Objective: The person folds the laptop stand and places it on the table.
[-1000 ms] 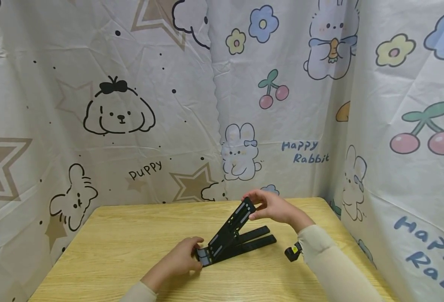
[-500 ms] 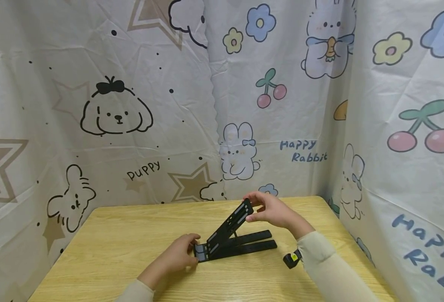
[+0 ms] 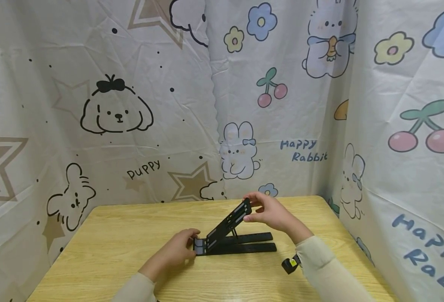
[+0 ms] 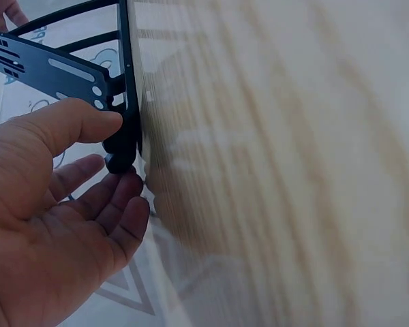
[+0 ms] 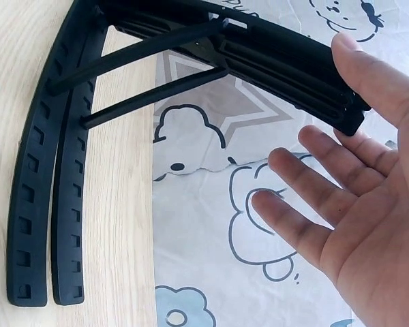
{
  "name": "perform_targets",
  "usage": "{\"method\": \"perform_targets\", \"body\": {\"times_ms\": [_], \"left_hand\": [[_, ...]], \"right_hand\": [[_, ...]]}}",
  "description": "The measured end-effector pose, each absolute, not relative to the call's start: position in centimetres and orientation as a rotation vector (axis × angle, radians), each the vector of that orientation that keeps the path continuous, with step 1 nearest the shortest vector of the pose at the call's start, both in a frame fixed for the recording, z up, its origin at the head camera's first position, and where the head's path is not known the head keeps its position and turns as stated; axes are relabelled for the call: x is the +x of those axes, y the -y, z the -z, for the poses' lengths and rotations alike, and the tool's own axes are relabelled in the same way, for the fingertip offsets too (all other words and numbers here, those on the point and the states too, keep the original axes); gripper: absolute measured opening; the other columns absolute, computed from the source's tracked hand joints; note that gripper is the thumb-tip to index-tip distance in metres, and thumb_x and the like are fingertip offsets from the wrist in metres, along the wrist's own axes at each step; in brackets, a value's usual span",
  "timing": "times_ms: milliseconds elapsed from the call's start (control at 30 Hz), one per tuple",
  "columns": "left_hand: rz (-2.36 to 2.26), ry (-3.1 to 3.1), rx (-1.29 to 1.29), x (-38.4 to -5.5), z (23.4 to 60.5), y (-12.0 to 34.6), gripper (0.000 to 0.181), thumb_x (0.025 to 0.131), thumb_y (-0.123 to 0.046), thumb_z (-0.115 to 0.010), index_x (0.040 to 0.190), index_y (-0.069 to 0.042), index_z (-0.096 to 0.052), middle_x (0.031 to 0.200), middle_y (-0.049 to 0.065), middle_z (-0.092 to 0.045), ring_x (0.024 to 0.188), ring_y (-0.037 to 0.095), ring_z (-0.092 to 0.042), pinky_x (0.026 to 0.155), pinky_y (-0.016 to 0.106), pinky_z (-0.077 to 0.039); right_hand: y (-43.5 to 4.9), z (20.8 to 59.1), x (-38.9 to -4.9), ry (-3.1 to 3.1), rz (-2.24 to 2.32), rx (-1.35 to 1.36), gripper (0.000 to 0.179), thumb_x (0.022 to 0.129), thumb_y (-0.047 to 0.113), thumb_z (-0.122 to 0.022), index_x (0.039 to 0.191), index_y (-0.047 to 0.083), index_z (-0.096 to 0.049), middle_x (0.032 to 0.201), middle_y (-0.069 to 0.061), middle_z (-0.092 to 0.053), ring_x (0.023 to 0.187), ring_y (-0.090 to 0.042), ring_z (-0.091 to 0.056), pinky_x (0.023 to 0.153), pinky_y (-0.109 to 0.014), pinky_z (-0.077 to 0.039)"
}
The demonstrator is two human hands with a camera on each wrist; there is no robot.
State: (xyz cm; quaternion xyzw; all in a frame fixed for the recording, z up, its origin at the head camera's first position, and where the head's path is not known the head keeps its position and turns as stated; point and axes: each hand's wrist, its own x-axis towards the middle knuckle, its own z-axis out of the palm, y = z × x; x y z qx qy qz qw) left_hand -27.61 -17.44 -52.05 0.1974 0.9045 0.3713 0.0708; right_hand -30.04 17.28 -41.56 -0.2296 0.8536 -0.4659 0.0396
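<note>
Stand [image 3: 222, 230] on table [image 3: 131, 226], left hand [image 3: 177, 247] at left end, right hand [image 3: 272, 213] at raised end; curtain [image 3: 176, 126] behind table.

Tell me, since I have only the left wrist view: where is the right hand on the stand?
Observer: The right hand holds the raised end of the stand, as the head view shows.
Operator: What about the two base bars; anything along them?
Observer: Yes, the right wrist view shows a row of notches on each.
Operator: And what's on the face of the low end, by the left hand?
Observer: Grey patches show there in the head view.
</note>
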Motion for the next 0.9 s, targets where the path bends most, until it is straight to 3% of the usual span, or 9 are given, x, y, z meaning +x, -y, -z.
{"method": "perform_targets", "body": {"times_ms": [267, 600, 900], "left_hand": [[-1.11, -2.715, 0.577, -28.6, 52.0, 17.6, 0.063, 0.082, -0.001, -0.079, 0.14, 0.0, -0.056, 0.136, 0.017, -0.061, 0.121, 0.036, -0.059, 0.106, 0.057, -0.046], [-1.095, -2.736, 0.622, -29.7, 52.2, 17.6, 0.061, 0.08, 0.007, -0.074, 0.138, 0.002, -0.057, 0.135, 0.019, -0.062, 0.117, 0.033, -0.061, 0.1, 0.053, -0.051], [-1.113, -2.722, 0.592, -30.2, 52.1, 17.3, 0.06, 0.08, 0.01, -0.071, 0.138, 0.0, -0.058, 0.131, 0.016, -0.064, 0.115, 0.031, -0.061, 0.096, 0.05, -0.052]], "right_hand": [[-17.1, 41.8, -29.8, -2.614, 1.484, -0.714, 0.062, 0.083, 0.03, -0.087, 0.136, 0.016, -0.059, 0.127, -0.004, -0.066, 0.12, -0.032, -0.065, 0.092, -0.043, -0.058], [-17.0, 42.1, -29.5, -2.606, 1.524, -0.707, 0.059, 0.084, 0.026, -0.087, 0.135, 0.016, -0.06, 0.124, -0.002, -0.068, 0.115, -0.023, -0.066, 0.096, -0.042, -0.057], [-17.0, 42.6, -29.4, -2.554, 1.589, -0.738, 0.058, 0.088, 0.019, -0.083, 0.139, 0.01, -0.056, 0.127, -0.009, -0.066, 0.117, -0.029, -0.066, 0.092, -0.038, -0.058]]}}
